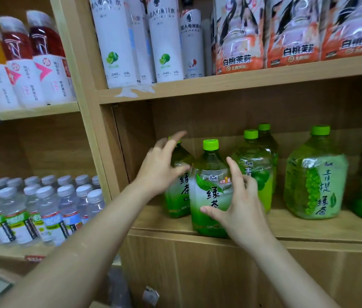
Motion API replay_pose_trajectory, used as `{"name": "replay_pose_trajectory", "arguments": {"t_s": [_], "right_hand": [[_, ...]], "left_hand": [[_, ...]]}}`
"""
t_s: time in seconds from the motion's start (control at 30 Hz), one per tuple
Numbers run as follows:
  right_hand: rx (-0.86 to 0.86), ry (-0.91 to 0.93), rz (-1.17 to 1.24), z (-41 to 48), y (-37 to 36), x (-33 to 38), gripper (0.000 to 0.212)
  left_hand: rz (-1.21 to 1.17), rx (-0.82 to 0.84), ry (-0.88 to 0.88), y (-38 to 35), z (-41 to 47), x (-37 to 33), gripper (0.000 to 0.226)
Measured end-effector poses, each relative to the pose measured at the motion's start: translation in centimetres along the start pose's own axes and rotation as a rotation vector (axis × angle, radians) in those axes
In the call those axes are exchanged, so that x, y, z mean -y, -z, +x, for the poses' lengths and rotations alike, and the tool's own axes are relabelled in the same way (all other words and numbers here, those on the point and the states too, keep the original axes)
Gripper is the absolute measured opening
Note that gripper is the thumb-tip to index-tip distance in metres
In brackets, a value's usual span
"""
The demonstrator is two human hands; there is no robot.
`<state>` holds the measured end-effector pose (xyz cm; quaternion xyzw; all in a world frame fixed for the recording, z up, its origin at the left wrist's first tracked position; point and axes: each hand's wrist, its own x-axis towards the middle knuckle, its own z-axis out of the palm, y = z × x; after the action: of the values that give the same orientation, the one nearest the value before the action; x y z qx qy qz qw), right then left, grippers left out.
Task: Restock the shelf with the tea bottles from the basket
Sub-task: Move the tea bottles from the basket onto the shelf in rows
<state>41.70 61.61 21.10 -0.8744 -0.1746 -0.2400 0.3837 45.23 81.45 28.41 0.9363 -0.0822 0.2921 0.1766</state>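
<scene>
A large green tea bottle (211, 187) with a lime cap stands upright at the front edge of the wooden shelf (309, 227). My right hand (240, 203) lies against its right side, fingers spread, thumb across the label. A second green tea bottle (179, 196) stands just behind it to the left. My left hand (162, 165) is open in front of that bottle's shoulder, fingers apart and blurred, holding nothing. The basket is out of view.
More green bottles (255, 167) stand behind, and a grape green tea bottle (315, 174) to the right. White drink bottles (117, 41) and peach tea bottles (237, 36) fill the shelf above. Small water bottles (42, 210) crowd the left bay.
</scene>
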Motion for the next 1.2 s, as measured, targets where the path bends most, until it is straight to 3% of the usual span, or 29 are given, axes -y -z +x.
{"name": "replay_pose_trajectory", "arguments": {"t_s": [0.1,0.3,0.53,0.67,0.73,0.83,0.93,1.0,1.07,1.13,1.2], "right_hand": [[-0.015,-0.021,-0.049,-0.3,-0.5,0.2,0.115],[-0.026,-0.008,-0.131,-0.5,-0.9,0.9,0.115],[-0.115,-0.191,-0.146,1.3,-3.9,2.7,0.121],[0.055,-0.149,0.062,2.8,-2.8,1.6,0.118],[0.106,-0.139,0.028,3.2,-2.5,1.5,0.120],[0.038,-0.213,-0.063,3.3,-3.6,2.6,0.130],[-0.023,-0.208,-0.013,3.4,-4.4,3.0,0.128],[0.068,-0.170,0.077,4.1,-3.6,2.4,0.123],[0.279,-0.147,0.179,5.2,-2.0,1.4,0.117],[0.502,-0.148,0.353,6.0,-0.2,0.7,0.111],[0.619,-0.135,0.580,6.4,0.7,0.6,0.092]], "left_hand": [[0.129,0.098,0.061,-1.9,-2.5,0.3,0.090],[0.107,0.061,0.093,-1.9,-1.5,1.9,0.094],[0.065,0.039,0.099,-1.2,-1.5,3.1,0.093],[0.292,0.009,-0.042,-0.3,-2.3,4.3,0.086],[0.340,0.010,-0.027,-0.1,-2.9,4.4,0.083],[0.312,-0.046,-0.044,-0.4,-3.8,3.0,0.072],[0.151,-0.020,-0.060,-1.7,-4.9,1.1,0.075],[-0.124,-0.012,0.023,-2.3,-5.9,0.1,0.077],[-0.389,-0.038,0.074,-2.6,-7.1,-0.5,0.072],[-0.515,-0.026,0.048,-2.6,-8.0,-1.1,0.067],[-0.525,-0.005,0.005,-2.2,-8.2,-1.4,0.068]]}}
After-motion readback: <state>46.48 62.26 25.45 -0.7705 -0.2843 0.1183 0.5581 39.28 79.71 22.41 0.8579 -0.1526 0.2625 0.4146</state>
